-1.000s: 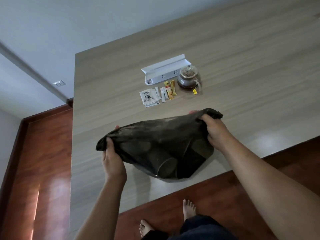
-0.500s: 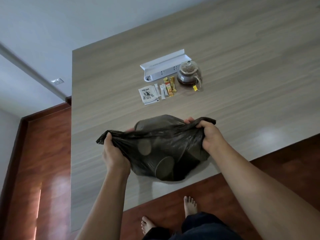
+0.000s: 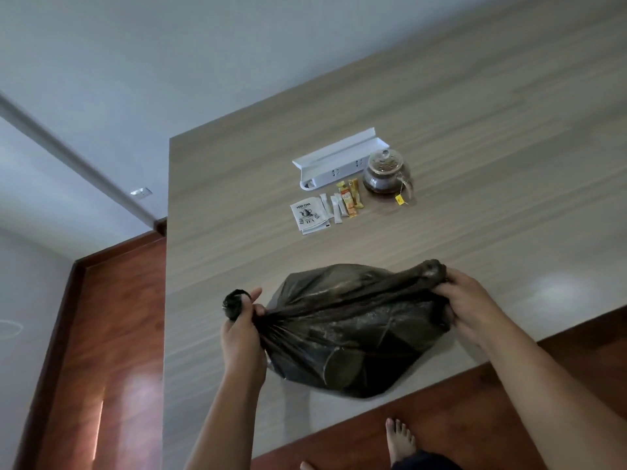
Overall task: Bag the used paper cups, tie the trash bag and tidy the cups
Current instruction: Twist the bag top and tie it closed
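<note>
Wood-grain table under a bulging, translucent dark trash bag, both hands clenching its gathered, twisted corners.

bare forearms, dark trousers

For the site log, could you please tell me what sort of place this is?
Probably a home or office tea corner: a wooden table holds a glass teapot, drink sachets and a white power strip, above a wood floor.
</note>
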`<state>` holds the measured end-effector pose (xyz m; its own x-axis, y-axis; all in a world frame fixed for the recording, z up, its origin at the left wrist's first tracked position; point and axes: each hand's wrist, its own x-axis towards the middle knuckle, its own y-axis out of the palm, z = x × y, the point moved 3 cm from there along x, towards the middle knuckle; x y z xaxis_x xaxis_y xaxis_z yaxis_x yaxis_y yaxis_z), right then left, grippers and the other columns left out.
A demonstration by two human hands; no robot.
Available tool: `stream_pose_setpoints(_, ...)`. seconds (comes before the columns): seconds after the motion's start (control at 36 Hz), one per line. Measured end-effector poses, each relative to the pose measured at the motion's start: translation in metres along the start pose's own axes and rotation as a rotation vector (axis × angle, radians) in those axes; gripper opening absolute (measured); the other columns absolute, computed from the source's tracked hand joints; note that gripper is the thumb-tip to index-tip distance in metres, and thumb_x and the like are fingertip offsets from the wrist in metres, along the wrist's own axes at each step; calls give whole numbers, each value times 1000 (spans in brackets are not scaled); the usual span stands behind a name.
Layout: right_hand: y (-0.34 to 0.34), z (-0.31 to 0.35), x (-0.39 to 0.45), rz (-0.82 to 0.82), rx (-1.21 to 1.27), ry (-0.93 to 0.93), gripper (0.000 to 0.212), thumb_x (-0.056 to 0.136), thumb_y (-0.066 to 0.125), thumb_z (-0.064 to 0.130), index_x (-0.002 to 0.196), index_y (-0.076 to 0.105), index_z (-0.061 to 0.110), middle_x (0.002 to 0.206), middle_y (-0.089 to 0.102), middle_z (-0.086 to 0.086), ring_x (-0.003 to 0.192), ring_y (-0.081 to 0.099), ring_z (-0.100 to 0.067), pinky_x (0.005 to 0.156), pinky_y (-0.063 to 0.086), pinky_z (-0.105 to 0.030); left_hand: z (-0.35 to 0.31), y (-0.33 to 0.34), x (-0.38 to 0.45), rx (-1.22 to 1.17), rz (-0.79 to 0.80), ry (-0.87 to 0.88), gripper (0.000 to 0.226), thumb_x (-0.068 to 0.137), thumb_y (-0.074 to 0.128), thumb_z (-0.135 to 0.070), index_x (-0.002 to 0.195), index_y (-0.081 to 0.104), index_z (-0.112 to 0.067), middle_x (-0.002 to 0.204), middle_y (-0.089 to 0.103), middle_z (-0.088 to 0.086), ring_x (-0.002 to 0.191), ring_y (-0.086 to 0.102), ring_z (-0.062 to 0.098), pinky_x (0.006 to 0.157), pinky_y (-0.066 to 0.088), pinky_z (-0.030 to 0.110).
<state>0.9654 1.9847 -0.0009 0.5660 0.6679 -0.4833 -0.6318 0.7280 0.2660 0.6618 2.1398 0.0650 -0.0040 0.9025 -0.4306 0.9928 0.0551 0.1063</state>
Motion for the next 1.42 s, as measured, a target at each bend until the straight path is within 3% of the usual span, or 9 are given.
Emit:
stream_pose_setpoints(0.14,21,5,0,180,201,67,81,48,95,30,117,62,5,108,72,-20,96,71,-33,78,60,-40,-11,17,-12,48,76,180,46,104,44,-39,86,70,-5,108,76,8,106,69,17,94,49,32)
stream_pose_setpoints(0.22,42,10,-6,202,235,131,40,65,83,22,100,70,8,94,75,-16,88,71,-32,84,57,-43,-17,31,-17,-76,157,158,46,106,39,-38,70,51,-12,106,75,19,122,63,17,100,44,33)
stream_pose_setpoints(0.28,55,16,-8,111,158,148,12,86,67,12,96,71,8,89,74,-15,86,70,-32,84,55,-43,-19,34,-14,-229,153,80,44,106,37,-41,70,43,-16,91,75,23,114,67,25,97,49,40)
stream_pose_setpoints(0.42,74,27,-4,-55,341,131,22,98,56,21,106,70,5,95,74,-11,92,70,-26,81,55,-39,-16,36,-4,-442,35,-63,48,102,46,-45,62,44,-19,54,52,-1,58,65,21,76,56,38)
stream_pose_setpoints(0.61,90,24,3,47,783,220,51,101,35,34,122,66,-2,124,66,-21,117,62,-36,105,45,-48,-5,44,-3,-697,57,-85,57,107,30,-43,56,37,-18,109,74,18,101,73,28,93,54,48)
stream_pose_setpoints(0.78,94,16,2,-22,968,214,49,100,31,23,60,53,6,62,63,-15,69,67,-30,79,51,-44,7,42,-1,-757,49,-179,49,108,32,-39,64,38,-18,60,42,2,46,42,17,69,49,34)
stream_pose_setpoints(1.03,91,4,6,-79,239,46,26,97,41,9,73,38,16,45,31,3,35,26,-10,38,24,-21,9,51,2,-22,38,-106,43,105,40,-44,71,47,-18,41,32,-8,28,24,7,31,15,14)
stream_pose_setpoints(1.22,92,24,-4,62,-13,-129,5,93,60,7,88,59,9,63,63,-6,43,41,-12,40,31,-22,1,70,-11,271,288,-25,31,100,37,-35,76,50,-21,56,31,-7,44,23,9,35,18,19)
stream_pose_setpoints(1.42,103,31,-17,255,-180,-148,23,89,45,2,92,68,3,50,39,3,42,31,-7,41,24,-18,3,82,-20,262,461,21,30,107,35,-24,87,53,-12,60,51,3,40,46,15,40,42,25)
